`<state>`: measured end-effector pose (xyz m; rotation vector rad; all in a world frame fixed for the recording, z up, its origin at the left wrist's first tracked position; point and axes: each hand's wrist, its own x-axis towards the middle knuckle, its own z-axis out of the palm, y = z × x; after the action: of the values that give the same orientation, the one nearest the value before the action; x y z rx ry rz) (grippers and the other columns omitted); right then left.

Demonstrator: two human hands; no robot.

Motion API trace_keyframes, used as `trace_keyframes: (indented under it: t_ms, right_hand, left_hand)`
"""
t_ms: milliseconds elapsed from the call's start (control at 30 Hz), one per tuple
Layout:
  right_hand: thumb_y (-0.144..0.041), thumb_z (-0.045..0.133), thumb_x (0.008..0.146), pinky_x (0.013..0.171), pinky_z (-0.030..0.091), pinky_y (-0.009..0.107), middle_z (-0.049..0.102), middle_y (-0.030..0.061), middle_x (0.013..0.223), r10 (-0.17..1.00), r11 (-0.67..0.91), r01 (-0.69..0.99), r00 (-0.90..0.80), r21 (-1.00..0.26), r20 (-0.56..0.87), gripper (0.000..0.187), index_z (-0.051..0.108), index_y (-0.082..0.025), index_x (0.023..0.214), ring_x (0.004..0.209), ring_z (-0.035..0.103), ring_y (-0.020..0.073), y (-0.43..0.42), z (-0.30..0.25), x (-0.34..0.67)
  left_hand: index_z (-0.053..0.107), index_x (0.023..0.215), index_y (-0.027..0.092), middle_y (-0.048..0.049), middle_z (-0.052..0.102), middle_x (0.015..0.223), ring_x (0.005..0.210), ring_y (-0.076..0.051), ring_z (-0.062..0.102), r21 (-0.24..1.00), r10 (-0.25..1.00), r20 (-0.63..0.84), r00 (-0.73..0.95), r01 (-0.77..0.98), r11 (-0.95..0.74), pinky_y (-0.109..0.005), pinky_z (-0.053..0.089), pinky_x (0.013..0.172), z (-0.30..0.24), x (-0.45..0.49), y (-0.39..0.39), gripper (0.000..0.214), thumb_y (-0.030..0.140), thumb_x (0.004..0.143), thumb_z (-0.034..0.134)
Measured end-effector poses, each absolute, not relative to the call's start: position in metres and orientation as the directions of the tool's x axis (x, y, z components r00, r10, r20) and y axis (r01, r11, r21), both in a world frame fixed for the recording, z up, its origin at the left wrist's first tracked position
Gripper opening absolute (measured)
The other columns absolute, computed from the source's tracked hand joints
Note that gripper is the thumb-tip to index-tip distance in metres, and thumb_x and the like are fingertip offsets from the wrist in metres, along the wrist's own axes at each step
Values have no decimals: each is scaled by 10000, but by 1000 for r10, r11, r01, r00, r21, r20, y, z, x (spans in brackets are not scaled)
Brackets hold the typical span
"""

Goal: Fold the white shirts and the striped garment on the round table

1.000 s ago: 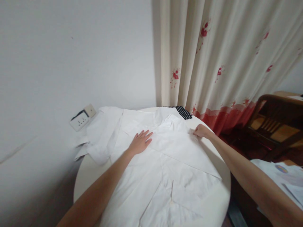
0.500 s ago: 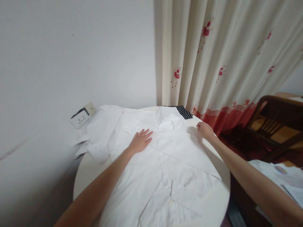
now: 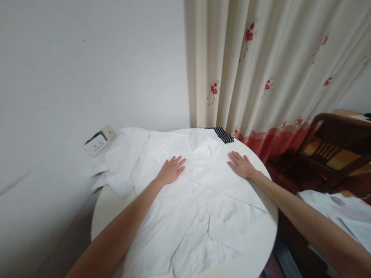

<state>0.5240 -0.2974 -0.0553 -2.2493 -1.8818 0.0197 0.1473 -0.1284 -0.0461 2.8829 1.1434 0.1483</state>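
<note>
A white shirt is spread over a round white table, one side folded inward across its middle. My left hand lies flat and open on the shirt's upper middle, fingers stretched toward the wall. My right hand also rests flat and open, on the folded part near the table's right rim. The shirt's left sleeve hangs off the far left edge by the wall. A dark striped cloth peeks out from under the shirt at the back.
A wall socket sits on the white wall at left. A cream curtain with red flowers hangs behind the table. A dark wooden chair stands at right, with papers on a surface at the lower right.
My right hand, closed on the shirt's right edge a second ago, has opened and now lies flat on the folded cloth. My left hand has stayed in place.
</note>
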Motion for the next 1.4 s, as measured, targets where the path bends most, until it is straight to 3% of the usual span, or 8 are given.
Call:
trace_keyframes:
  t_ms: [167, 267, 367, 533, 733, 967, 1133, 1400]
  right_hand:
    - [-436, 133, 1061, 1171, 292, 528, 325, 169, 1610, 903, -281, 916, 353, -285, 243, 607, 351, -138, 1543, 1505, 266, 255, -302, -45, 533]
    - [-457, 230, 1055, 1213, 224, 481, 307, 133, 1625, 940, -107, 965, 177, -240, 291, 588, 352, -165, 1550, 1517, 234, 231, -313, -42, 509]
    - [-468, 321, 1042, 1210, 188, 544, 332, 109, 1617, 965, 112, 980, -69, -163, 252, 555, 381, -234, 1542, 1513, 244, 256, -332, -43, 485]
    - [-478, 350, 1036, 1210, 98, 599, 273, 82, 1641, 974, 166, 976, -141, -138, 175, 536, 395, -288, 1536, 1527, 191, 277, -371, -37, 481]
    - [-513, 424, 1010, 1225, 29, 571, 158, 11, 1671, 948, 319, 927, -310, -199, 72, 614, 251, -382, 1584, 1538, 128, 278, -421, -24, 493]
    - [-581, 481, 969, 1219, 93, 591, 124, 42, 1682, 957, 291, 899, -275, -326, 97, 749, 162, -351, 1607, 1535, 125, 308, -461, -30, 521]
    - [-502, 285, 1045, 1226, 204, 519, 123, 0, 1685, 961, 175, 839, -31, -514, 276, 576, 167, -397, 1599, 1535, 157, 232, -452, -33, 532]
    - [-497, 301, 1044, 1202, 188, 604, 212, 88, 1659, 957, 122, 966, -54, -226, 285, 554, 391, -273, 1542, 1535, 142, 286, -363, -26, 470]
  left_hand:
    - [321, 1566, 337, -18, 264, 1650, 1525, -305, 209, 59, 686, 78, 724, 683, -728, -574, 207, 1189, -46, 148, -128, 546, 482, 1042, 266]
    - [323, 1567, 326, -22, 267, 1649, 1523, -306, 213, 51, 679, 83, 729, 678, -734, -576, 212, 1187, -46, 148, -128, 548, 474, 1042, 266]
    - [322, 1568, 321, -23, 268, 1649, 1524, -303, 211, 46, 678, 87, 730, 677, -734, -572, 212, 1188, -48, 148, -126, 550, 475, 1043, 264]
    - [305, 1571, 338, -11, 253, 1654, 1528, -296, 200, 45, 677, 82, 732, 676, -736, -563, 204, 1191, -49, 148, -123, 555, 498, 1043, 246]
    - [298, 1577, 316, -17, 248, 1655, 1526, -307, 200, 24, 673, 82, 735, 674, -738, -573, 213, 1185, -50, 149, -123, 563, 490, 1047, 224]
    - [284, 1581, 325, -11, 245, 1657, 1526, -300, 203, 5, 677, 85, 731, 679, -734, -561, 214, 1187, -52, 151, -121, 570, 501, 1043, 212]
    - [289, 1579, 323, -20, 250, 1655, 1525, -301, 207, 12, 681, 70, 729, 682, -731, -566, 216, 1184, -48, 152, -125, 565, 491, 1043, 218]
    - [293, 1572, 339, -16, 249, 1656, 1526, -303, 203, 35, 689, 66, 721, 689, -724, -568, 208, 1188, -46, 151, -130, 544, 481, 1049, 250]
